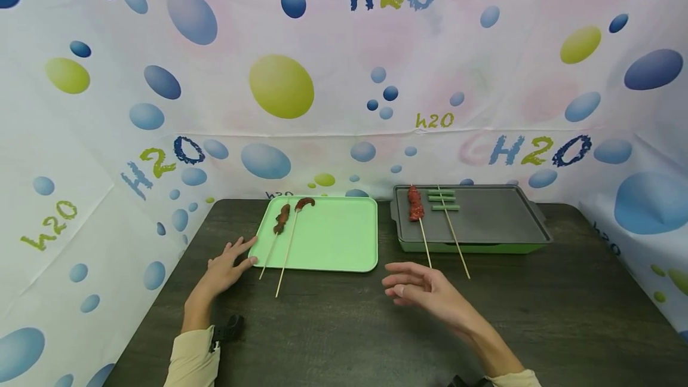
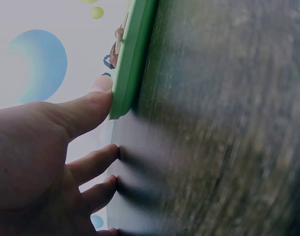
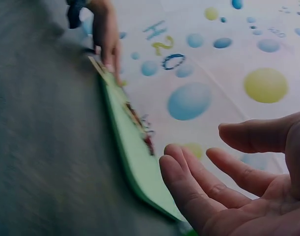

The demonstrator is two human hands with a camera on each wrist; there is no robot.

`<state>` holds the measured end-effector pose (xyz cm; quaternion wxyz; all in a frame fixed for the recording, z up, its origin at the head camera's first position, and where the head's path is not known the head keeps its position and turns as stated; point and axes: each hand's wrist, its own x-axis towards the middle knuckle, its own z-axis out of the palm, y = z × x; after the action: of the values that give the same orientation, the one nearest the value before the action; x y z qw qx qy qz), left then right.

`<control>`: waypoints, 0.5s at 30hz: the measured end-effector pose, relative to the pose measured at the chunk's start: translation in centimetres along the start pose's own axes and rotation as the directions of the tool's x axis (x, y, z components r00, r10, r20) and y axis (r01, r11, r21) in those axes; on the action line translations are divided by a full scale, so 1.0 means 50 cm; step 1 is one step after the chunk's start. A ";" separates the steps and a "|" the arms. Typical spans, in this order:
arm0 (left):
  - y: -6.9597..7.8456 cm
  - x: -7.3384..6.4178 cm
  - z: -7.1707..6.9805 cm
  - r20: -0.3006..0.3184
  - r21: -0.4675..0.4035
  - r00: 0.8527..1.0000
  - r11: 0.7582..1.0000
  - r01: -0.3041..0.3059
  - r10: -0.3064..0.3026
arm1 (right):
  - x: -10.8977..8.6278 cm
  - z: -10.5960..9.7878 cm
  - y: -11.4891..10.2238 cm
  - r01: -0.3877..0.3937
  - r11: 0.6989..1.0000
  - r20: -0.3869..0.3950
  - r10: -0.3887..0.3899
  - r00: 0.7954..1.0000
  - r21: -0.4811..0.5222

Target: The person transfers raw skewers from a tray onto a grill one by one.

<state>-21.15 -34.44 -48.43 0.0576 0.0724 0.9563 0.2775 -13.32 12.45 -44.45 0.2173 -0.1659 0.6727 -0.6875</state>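
Note:
My left hand (image 1: 228, 267) is at the left edge of a light green tray (image 1: 333, 243), fingers straight, the thumb touching the tray's corner in the left wrist view. On the tray lie a skewer of brown meat chunks (image 1: 282, 220) and a skewer with a curled dark reddish piece (image 1: 304, 203); their sticks stick out over the front rim. My right hand (image 1: 424, 291) hovers between tray and grill, fingers loosely bent and holding nothing. Behind it, a skewer of red meat (image 1: 415, 205) and a skewer of green vegetable pieces (image 1: 443, 199) lie on the grey grill plate (image 1: 494, 220).
The grill has a green base (image 1: 484, 248) and stands at the back right of the dark wooden table (image 1: 333, 333). A white curtain (image 1: 344, 34) with blue and green dots rises right behind the tray and grill. Both skewer sticks on the grill reach past its front edge.

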 end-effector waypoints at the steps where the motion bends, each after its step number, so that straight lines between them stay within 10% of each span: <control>1: 0.001 0.000 0.001 -0.001 -0.002 1.000 1.000 -0.002 0.002 | 0.004 0.007 0.008 -0.008 1.000 0.002 0.008 1.000 0.008; 15: 0.003 -0.003 0.001 -0.011 -0.009 1.000 1.000 -0.022 0.022 | 0.092 0.127 0.065 -0.131 0.975 0.044 0.125 0.991 0.179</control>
<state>-20.98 -34.33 -48.38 0.0498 0.0810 0.9545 0.2827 -13.70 4.63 -47.75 0.2864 -0.1129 0.6129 -0.7277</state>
